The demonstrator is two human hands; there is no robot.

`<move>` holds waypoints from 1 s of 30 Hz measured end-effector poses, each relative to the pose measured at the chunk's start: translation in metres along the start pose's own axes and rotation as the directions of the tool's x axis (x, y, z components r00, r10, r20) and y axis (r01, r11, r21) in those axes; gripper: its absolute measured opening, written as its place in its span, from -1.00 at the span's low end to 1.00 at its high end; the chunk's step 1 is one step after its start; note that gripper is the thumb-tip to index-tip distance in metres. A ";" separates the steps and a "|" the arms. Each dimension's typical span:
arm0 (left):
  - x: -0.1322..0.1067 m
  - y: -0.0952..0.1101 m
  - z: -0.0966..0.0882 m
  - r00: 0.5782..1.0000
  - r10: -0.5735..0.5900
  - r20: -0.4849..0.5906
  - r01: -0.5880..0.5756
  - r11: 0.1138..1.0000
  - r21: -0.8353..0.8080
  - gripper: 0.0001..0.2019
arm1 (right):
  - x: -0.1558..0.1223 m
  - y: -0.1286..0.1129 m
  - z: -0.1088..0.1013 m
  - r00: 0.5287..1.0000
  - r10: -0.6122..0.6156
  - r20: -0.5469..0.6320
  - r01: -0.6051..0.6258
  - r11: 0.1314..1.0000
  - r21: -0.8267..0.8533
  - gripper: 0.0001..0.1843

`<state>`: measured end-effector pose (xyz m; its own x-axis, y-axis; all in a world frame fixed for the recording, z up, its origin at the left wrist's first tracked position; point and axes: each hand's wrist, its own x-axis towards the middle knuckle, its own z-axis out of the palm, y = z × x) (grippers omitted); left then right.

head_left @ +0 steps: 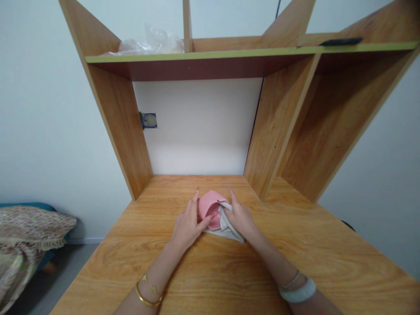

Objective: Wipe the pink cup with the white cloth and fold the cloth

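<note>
A pink bowl (210, 202) is tipped on its side over the wooden desk, its opening turned toward me. My left hand (187, 225) grips it at the left, with the thumb at the lower rim and the fingers along the outside. In my right hand (241, 218) is a light grey cloth (231, 232), bunched at the bowl's right rim and partly inside it. The right index finger points up past the rim. Part of the cloth spreads on the desk below the bowl. The fingertips inside the cloth are hidden.
The wooden desk (210, 275) carries a hutch with upright side panels and an overhead shelf (223, 52). A clear plastic bag (151, 41) and a dark flat object (341, 41) lie up there. A wall socket opening (150, 120) is behind. Left stands fabric-covered furniture (29, 227).
</note>
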<state>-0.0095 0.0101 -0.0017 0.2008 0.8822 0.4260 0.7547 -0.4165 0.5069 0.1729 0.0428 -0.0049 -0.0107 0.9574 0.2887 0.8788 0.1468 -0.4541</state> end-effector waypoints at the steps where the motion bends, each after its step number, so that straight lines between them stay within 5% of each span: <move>1: 0.000 -0.001 0.001 1.000 -0.018 -0.005 0.018 1.000 -0.018 -0.21 | 0.001 0.002 0.001 1.000 0.026 -0.014 -0.026 0.999 0.040 -0.31; 5: -0.001 0.000 0.007 0.999 -0.035 0.040 0.038 0.996 -0.076 -0.11 | 0.004 0.007 0.007 0.995 0.058 -0.079 -0.031 0.950 0.310 -0.30; 9: -0.003 0.005 0.009 1.000 0.010 0.025 -0.006 0.983 -0.182 -0.17 | 0.007 0.002 0.015 0.997 0.018 -0.072 0.029 0.796 0.605 -0.32; 15: -0.003 0.004 0.008 0.994 0.057 -0.097 -0.078 0.970 -0.232 -0.21 | 0.010 -0.004 0.027 0.998 0.051 0.032 -0.058 0.672 0.738 -0.19; 22: -0.007 0.002 0.010 0.995 -0.003 -0.104 -0.005 0.997 -0.082 -0.34 | 0.013 0.008 0.031 0.991 0.116 0.065 -0.131 0.756 0.642 0.03; 30: -0.006 0.005 0.004 0.995 0.084 -0.056 -0.083 0.996 0.009 -0.39 | 0.001 -0.005 0.004 0.996 0.044 -0.080 -0.002 0.889 0.458 -0.08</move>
<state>-0.0044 0.0037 -0.0052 0.2281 0.8306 0.5079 0.7409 -0.4866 0.4629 0.1666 0.0437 -0.0058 0.0661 0.9399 0.3351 0.5626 0.2422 -0.7904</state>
